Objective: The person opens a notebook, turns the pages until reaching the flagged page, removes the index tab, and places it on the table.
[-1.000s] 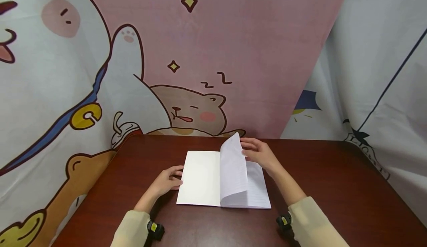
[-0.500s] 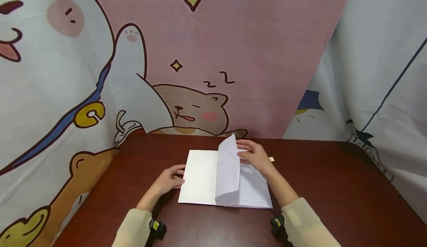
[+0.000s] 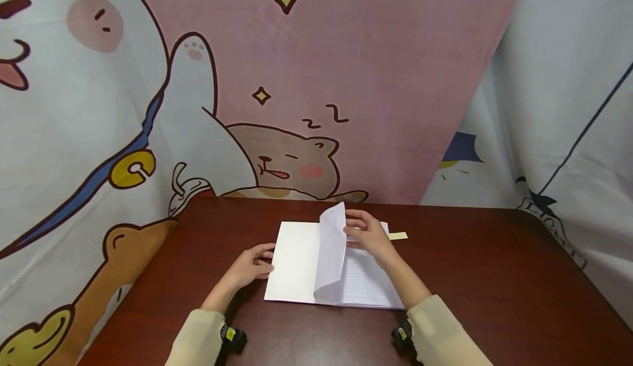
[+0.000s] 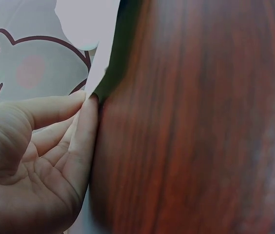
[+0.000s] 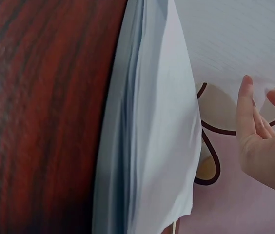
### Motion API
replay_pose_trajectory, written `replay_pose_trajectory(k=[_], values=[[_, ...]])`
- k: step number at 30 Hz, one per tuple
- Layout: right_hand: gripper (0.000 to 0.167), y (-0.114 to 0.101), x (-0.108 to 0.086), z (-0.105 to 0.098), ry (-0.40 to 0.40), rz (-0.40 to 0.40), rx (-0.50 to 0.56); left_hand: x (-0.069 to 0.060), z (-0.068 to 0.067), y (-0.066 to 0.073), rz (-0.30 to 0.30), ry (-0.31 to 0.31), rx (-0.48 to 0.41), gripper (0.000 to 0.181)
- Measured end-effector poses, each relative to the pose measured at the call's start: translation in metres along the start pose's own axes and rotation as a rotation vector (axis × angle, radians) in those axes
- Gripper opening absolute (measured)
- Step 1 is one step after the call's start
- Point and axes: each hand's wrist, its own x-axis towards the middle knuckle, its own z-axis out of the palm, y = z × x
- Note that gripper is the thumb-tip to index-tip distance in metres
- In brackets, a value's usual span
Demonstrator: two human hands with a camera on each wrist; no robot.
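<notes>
Left hand: thumb and fingertips of the left hand (image 3: 247, 267) pinch the left edge of the smooth white notebook cover (image 3: 295, 261).
Right hand: the right hand (image 3: 368, 234) has its fingers straight at the raised, curling white paper leaf (image 3: 330, 253); thumb contact is unclear.
Notebook: lies open between the hands; the faintly lined white page (image 3: 371, 283) is partly covered by leaf, hand and forearm.
Strip: pale-yellow flat strip (image 3: 398, 236) juts out far right, inner end hidden.
Table: glossy reddish-brown wood-grained table (image 3: 494, 278), near edge cut off.
Behind: pink-and-white cartoon-printed cloth (image 3: 395, 80).
</notes>
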Motion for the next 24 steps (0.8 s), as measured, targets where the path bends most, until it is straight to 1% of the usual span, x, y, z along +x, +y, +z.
replay_pose_trajectory(k=[3,9,13,18,24], values=[[0.05,0.0,0.0,0.004,0.003,-0.012,0.003,0.0,0.0,0.001,0.002,-0.006,-0.001,0.054],[0.047,0.0,0.0,0.011,-0.036,-0.053,0.016,0.0,-0.001,0.0,0.009,-0.017,-0.01,0.055],[0.043,-0.002,-0.001,0.018,-0.046,-0.067,0.04,0.0,-0.001,-0.002,0.019,-0.025,-0.018,0.055],[0.039,-0.004,-0.002,0.027,-0.071,-0.088,0.077,0.001,0.0,-0.002,0.02,-0.02,-0.023,0.055],[0.038,-0.002,-0.003,0.032,-0.081,-0.138,0.056,0.001,-0.001,-0.003,0.022,-0.018,-0.027,0.055]])
